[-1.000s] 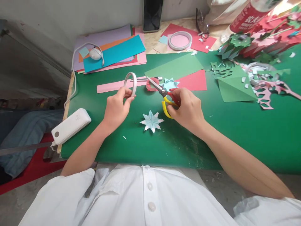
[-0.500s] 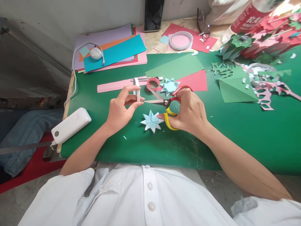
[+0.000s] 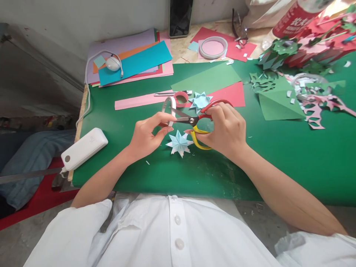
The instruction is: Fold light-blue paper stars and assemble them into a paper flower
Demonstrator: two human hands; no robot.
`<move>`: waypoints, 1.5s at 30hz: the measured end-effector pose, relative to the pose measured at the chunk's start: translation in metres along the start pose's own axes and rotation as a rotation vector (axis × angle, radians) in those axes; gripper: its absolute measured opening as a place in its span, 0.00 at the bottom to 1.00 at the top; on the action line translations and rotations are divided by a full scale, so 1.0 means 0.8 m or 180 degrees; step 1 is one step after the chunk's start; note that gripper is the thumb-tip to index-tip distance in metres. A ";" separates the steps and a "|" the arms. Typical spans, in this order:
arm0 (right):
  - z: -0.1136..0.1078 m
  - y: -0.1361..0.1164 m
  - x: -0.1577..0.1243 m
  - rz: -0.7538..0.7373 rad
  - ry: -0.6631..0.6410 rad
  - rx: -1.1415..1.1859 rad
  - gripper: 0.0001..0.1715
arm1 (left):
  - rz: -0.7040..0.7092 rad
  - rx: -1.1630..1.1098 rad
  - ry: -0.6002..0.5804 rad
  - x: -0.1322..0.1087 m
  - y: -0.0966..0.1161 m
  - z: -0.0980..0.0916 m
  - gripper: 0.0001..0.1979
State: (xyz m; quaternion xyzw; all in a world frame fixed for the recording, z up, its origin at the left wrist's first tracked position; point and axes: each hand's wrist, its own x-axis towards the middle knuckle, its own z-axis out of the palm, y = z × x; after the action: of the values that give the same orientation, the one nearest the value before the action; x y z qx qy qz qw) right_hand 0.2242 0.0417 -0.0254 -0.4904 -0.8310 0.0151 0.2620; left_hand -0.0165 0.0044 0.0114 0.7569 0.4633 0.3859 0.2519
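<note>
My left hand (image 3: 148,137) pinches a roll of white tape (image 3: 174,105), held upright above the mat. In my right hand (image 3: 226,128) is a pair of scissors (image 3: 192,120) with one red and one yellow handle. Its blades are spread and their tips reach the tape roll and my left fingertips. Just below the scissors lies a light blue folded paper star (image 3: 179,143) with whitish tips. A second blue paper star (image 3: 200,101) rests behind the scissors, beside a small red-pink ring (image 3: 181,98).
The green mat (image 3: 222,174) holds a pink strip (image 3: 136,101), a green sheet (image 3: 207,76) and a red sheet (image 3: 230,94). Paper scraps (image 3: 311,105) and paper flowers (image 3: 300,52) are at right. A white power bank (image 3: 85,148) lies at the left edge, coloured paper (image 3: 139,61) behind.
The tape roll has turned from nearly edge-on to show its ring, and my left hand has shifted slightly right and down. The scissors' blades have spread wider and moved left to the roll.
</note>
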 end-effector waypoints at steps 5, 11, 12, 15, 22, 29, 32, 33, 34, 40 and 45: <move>-0.003 -0.002 0.000 0.0044 0.0081 -0.0075 0.26 | 0.0119 0.0052 0.0091 0.000 -0.002 0.001 0.05; -0.004 -0.004 0.001 0.0097 0.0148 -0.0242 0.28 | 0.0097 0.0118 0.0130 0.001 -0.005 0.002 0.03; -0.004 -0.005 0.001 0.0100 0.0168 -0.0265 0.28 | 0.0098 0.0126 0.0148 0.000 -0.005 0.002 0.04; -0.004 -0.006 0.000 0.0105 0.0197 -0.0311 0.30 | 0.0105 0.0126 0.0205 0.000 -0.004 0.002 0.05; -0.004 -0.007 -0.001 0.0092 0.0221 -0.0354 0.30 | 0.0149 -0.0022 0.0213 -0.001 -0.006 0.003 0.04; -0.006 -0.009 -0.004 0.0074 0.0225 -0.0348 0.28 | 0.0147 -0.0041 0.0236 -0.002 -0.009 0.002 0.04; -0.007 -0.010 -0.005 0.0059 0.0189 -0.0315 0.27 | 0.0101 0.0032 0.0251 -0.002 -0.007 0.001 0.06; -0.008 -0.010 -0.005 0.0060 0.0191 -0.0320 0.27 | 0.0129 0.0018 0.0250 -0.002 -0.006 0.001 0.07; -0.009 -0.010 -0.004 0.0062 0.0206 -0.0339 0.27 | 0.0170 -0.0005 0.0241 -0.001 -0.005 0.000 0.09; -0.007 0.000 0.007 0.0233 0.0688 -0.0696 0.28 | 0.0522 0.1106 0.0224 0.007 -0.017 -0.006 0.13; -0.005 -0.001 0.011 0.0446 0.0138 -0.0706 0.22 | 0.0004 0.2566 -0.0063 0.014 -0.045 -0.014 0.15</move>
State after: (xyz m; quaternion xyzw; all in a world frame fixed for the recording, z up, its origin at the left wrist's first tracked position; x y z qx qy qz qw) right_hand 0.2221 0.0472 -0.0180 -0.5735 -0.7854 -0.0691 0.2224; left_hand -0.0408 0.0306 -0.0052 0.7990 0.5747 0.1661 -0.0609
